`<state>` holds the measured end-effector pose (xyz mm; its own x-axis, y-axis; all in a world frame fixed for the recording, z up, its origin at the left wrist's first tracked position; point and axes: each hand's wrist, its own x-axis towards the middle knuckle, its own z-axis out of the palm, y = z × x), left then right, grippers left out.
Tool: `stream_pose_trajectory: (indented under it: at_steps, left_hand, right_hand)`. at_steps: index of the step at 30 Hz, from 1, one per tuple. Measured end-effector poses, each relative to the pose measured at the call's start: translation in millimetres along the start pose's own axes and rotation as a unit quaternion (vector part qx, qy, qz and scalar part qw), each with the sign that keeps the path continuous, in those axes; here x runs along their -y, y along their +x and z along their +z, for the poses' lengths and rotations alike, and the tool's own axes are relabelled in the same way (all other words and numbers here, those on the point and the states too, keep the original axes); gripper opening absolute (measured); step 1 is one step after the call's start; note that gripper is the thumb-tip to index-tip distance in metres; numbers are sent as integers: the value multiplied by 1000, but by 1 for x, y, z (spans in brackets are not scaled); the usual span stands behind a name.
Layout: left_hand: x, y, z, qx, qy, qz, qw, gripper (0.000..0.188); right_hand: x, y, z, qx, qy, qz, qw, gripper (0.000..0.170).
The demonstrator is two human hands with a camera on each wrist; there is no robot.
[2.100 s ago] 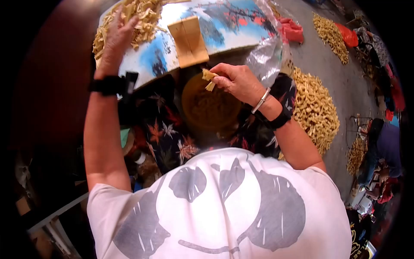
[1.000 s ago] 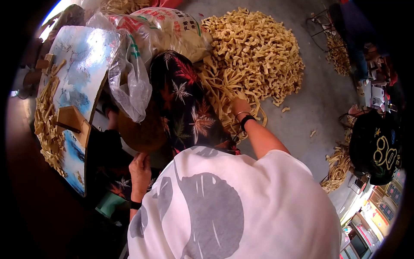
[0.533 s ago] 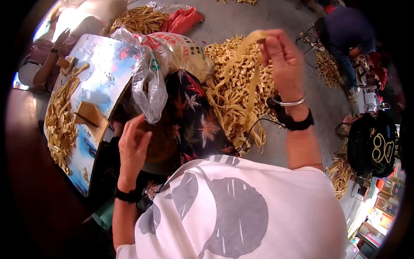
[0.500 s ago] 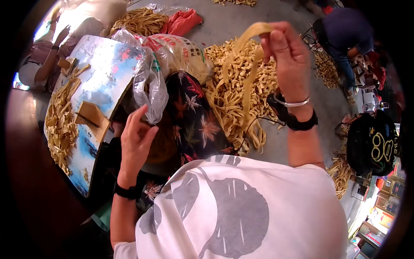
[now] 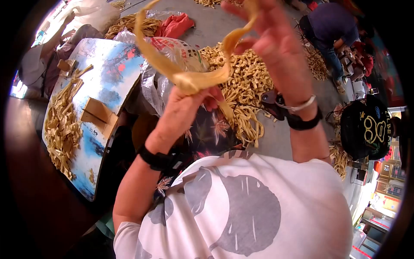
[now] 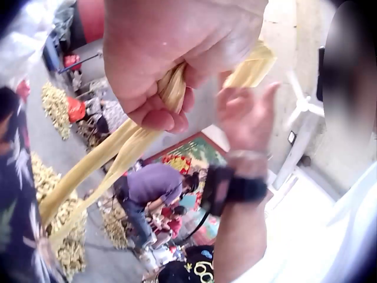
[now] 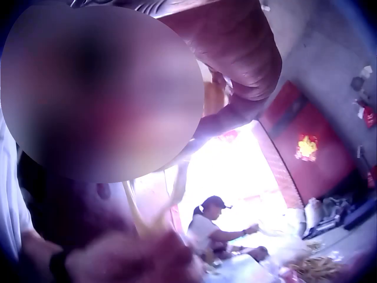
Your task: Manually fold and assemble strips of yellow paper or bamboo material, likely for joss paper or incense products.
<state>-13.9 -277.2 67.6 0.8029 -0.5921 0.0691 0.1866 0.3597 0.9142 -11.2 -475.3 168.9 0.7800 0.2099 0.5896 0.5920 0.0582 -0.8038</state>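
Observation:
A long, flat, pale-yellow pliable strip is raised before the chest in the head view. My left hand grips it with curled fingers, the strip bunched at the fist. Two lengths trail below that fist in the left wrist view. My right hand is blurred, its fingers spread, and one upper length of the strip passes along them. The thumb stands out from the right hand in the left wrist view. A blurred disc hides much of the right wrist view.
On the floor lie a pile of small knotted pieces and loose strips. At left, a painted board bears cut strips and a wooden block with a slot. A plastic sack and a black bag flank the pile. Other people sit nearby.
Earlier my right hand reached to the loose strips, then lifted one in a pinch. Now its fingers have spread, and my left hand has come up from the lap and grips the strip.

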Motion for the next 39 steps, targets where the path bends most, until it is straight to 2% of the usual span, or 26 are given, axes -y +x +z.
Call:
stream_pose_trajectory:
  at_steps: [1, 4, 5, 6, 8, 9, 10, 11, 12, 13, 14, 15, 16, 17, 19, 21, 22, 24, 26, 27, 28, 30, 33, 36, 37, 39]
  left_hand:
    - [-17, -4, 0, -10, 1, 21, 1000, 31]
    - [-54, -13, -2, -3, 23, 92, 995, 36]
    - [-64, -15, -10, 19, -28, 106, 994, 33]
    - [-78, -20, -17, 44, -9, 171, 984, 30]
    - [-108, -35, -37, 58, -20, 209, 976, 29]
    - [-122, -53, -43, -25, -57, 233, 970, 29]
    - [-140, -70, -51, -29, -63, 237, 969, 28]
    - [-159, -87, -60, -32, -68, 240, 968, 28]
    - [-173, -102, -71, 48, -43, 227, 972, 27]
    - [-167, -124, -75, 17, 11, 289, 957, 30]
    - [-152, -135, -69, -115, 28, 299, 947, 30]
    - [-132, -142, -58, -247, 47, 307, 918, 31]
    - [-118, -148, -47, -276, 67, 253, 925, 31]
    - [-105, -154, -35, -300, 87, 197, 929, 31]
    - [-87, -157, -29, -199, 175, -46, 963, 27]
    - [-52, -152, -44, -194, 185, -182, 946, 18]
    - [-31, -153, -57, -192, 205, -247, 927, 17]
    - [19, -157, -91, -180, 243, -289, 908, 22]
    - [43, -159, -118, -189, 285, -286, 895, 24]
    - [60, -160, -131, -191, 304, -286, 888, 26]
    - [88, -166, -150, -268, 332, -234, 874, 28]
    - [95, -168, -164, -333, 300, -224, 865, 34]
    - [89, -171, -152, -469, 238, -60, 849, 44]
    - [46, -175, -118, -455, 167, 60, 873, 47]
    - [42, -173, -110, -434, 132, 90, 887, 45]
    - [43, -165, -96, -386, 56, 150, 909, 41]
  right_hand:
    - [-11, -12, 2, 31, -7, 86, 996, 67]
    - [-92, -78, 30, 138, -277, 63, 949, 60]
    - [-96, -93, 38, 163, -226, 92, 956, 39]
    - [-103, -107, 38, 129, -262, 126, 948, 33]
    - [-122, -130, 32, 69, -336, 186, 921, 22]
    - [-131, -141, 22, 64, -363, 217, 904, 20]
    - [-140, -156, 6, 62, -388, 246, 886, 18]
    - [-155, -173, -14, 88, -417, 228, 875, 15]
    - [-169, -192, -31, 60, -353, 317, 878, 11]
    - [-180, -205, -48, 33, -285, 401, 870, 10]
    - [-185, -211, -60, 24, -326, 390, 861, 14]
    - [-182, -201, -65, -140, -133, 507, 840, 18]
    - [-157, -175, -64, -158, -178, 504, 830, 21]
    - [-145, -158, -70, -129, -227, 423, 868, 21]
    - [-99, -103, -58, -174, -151, 406, 884, 23]
    - [-57, -55, -32, -126, 80, 369, 918, 20]
    - [-42, -38, -21, -55, 142, 370, 917, 21]
    - [-25, -13, 3, 88, 254, 364, 892, 24]
    - [-31, -3, 42, 143, 250, 342, 895, 25]
    - [-34, 2, 60, 147, 264, 359, 883, 25]
    - [-43, 5, 76, 169, 289, 359, 871, 26]
    - [-56, 4, 117, 164, 236, 368, 884, 30]
    - [-93, -4, 161, 227, 173, 375, 882, 24]
    - [-137, -25, 201, 275, 105, 364, 884, 17]
    - [-132, -31, 214, 298, 23, 337, 893, 13]
    - [-142, -51, 237, 299, -79, 96, 946, 14]
